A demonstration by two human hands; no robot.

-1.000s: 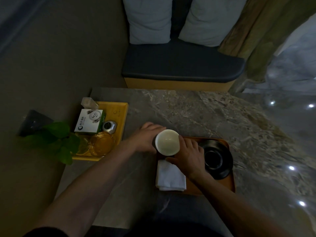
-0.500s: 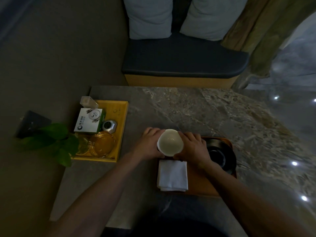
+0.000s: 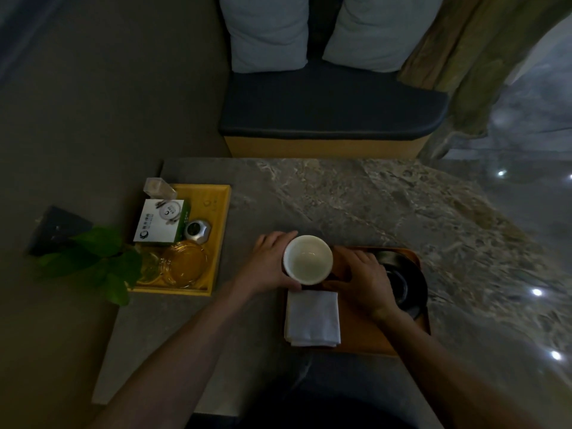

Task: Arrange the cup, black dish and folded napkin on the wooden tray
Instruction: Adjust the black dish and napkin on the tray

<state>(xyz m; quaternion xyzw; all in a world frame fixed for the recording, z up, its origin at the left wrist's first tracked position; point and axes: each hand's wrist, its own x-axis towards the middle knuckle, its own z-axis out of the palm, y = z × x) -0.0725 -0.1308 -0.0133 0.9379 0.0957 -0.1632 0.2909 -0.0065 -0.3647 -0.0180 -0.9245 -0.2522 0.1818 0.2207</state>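
Note:
A white cup (image 3: 308,257) stands upright at the far left corner of the wooden tray (image 3: 365,339). My left hand (image 3: 269,263) wraps its left side and my right hand (image 3: 359,278) cups its right side. A folded white napkin (image 3: 312,317) lies flat on the tray's left part, just in front of the cup. The black dish (image 3: 407,281) sits on the tray's right part, partly hidden behind my right hand.
A yellow tray (image 3: 218,239) at the table's left holds a white-green box (image 3: 159,222), a small metal jar (image 3: 198,231) and glass dishes (image 3: 182,263). Green plant leaves (image 3: 96,261) overhang its left side. A cushioned bench (image 3: 328,113) stands beyond the marble table (image 3: 371,199).
The cup has come down from a tilted, raised position to stand upright on the tray's far left corner. My right hand shifted from over the tray onto the cup's right side.

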